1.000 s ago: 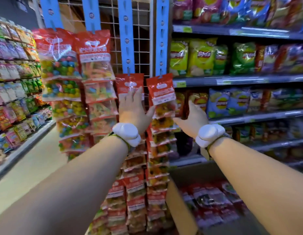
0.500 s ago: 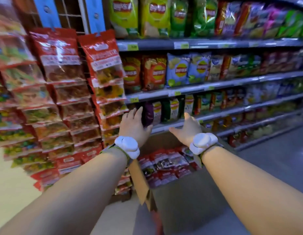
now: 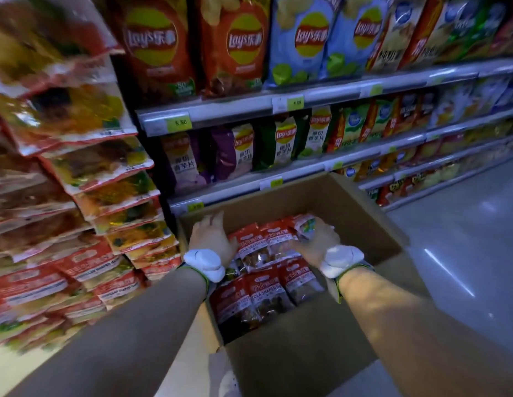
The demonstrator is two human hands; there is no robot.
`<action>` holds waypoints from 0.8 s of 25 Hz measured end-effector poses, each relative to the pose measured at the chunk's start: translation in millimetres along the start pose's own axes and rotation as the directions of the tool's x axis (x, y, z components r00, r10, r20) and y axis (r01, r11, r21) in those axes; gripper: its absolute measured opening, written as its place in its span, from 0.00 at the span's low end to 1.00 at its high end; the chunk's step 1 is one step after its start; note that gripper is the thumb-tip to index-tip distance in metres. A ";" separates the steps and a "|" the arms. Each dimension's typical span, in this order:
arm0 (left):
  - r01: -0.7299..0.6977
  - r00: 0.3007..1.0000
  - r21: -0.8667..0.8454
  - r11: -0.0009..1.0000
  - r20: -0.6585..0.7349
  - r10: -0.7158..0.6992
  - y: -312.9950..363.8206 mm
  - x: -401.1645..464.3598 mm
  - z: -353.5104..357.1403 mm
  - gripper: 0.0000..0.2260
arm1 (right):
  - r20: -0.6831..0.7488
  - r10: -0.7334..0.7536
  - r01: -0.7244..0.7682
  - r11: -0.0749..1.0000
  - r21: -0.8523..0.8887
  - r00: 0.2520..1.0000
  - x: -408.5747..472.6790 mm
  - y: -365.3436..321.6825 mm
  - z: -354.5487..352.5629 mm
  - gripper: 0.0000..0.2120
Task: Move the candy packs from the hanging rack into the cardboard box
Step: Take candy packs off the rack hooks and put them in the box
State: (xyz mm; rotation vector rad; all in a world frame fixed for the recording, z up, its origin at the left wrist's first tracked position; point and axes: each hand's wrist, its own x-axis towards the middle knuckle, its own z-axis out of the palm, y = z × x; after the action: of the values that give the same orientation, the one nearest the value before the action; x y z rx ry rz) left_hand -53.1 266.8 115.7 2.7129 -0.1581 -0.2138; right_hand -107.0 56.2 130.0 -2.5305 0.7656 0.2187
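While the hands are lowered into the cardboard box (image 3: 349, 213), the candy packs (image 3: 266, 282) already transferred lie in overlapping rows across its floor, red headers facing up. The left hand (image 3: 212, 239) rests just inside the left wall, fingers spread and flat, not gripping any pack. The right hand (image 3: 315, 242) lies on the far-right packs, fingers curled around a small crumpled pack (image 3: 305, 227); whether it is clamped firmly or merely being pressed down cannot be determined from this view. A white sensor unit (image 3: 205, 263) is strapped to each wrist.

One second ago both hands were raised at the hanging strips, palms against the upper packs; half a second ago they were travelling toward the box. They are now at the deposit point, which indicates one transfer cycle is ending. The next action is judged to be release and settling of the pack, then a return to the rack.

The hanging rack packs (image 3: 77, 167) to the left of the box remain numerous, tier upon tier, so the task is judged far from complete. Behind the box, chip bags (image 3: 301, 38) fill the store shelves (image 3: 249, 107).
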 end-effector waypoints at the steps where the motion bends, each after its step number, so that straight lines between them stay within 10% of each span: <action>1: 0.036 0.999 0.004 0.999 0.030 -0.036 -4.2 8.3 7.1 0.33 | 0.027 0.011 -0.011 1.000 0.008 1.000 7.5 3.0 5.8 0.43; 11: 0.380 0.913 -0.085 0.921 0.193 -0.359 -27.8 38.8 89.3 0.28 | 0.451 0.054 -0.085 0.995 0.049 0.891 104.2 43.8 71.3 0.45; 20: 0.734 0.666 -0.147 0.663 0.346 -0.660 -29.5 12.2 192.7 0.25 | 0.729 -0.050 0.047 0.999 0.024 0.683 164.2 59.8 127.7 0.31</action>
State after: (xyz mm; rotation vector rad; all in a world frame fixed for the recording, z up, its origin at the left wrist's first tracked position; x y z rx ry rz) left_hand -72.2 216.1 -72.0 2.3063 0.8250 -0.7653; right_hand -5.6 -3.1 -51.9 -2.1490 0.3559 1.1320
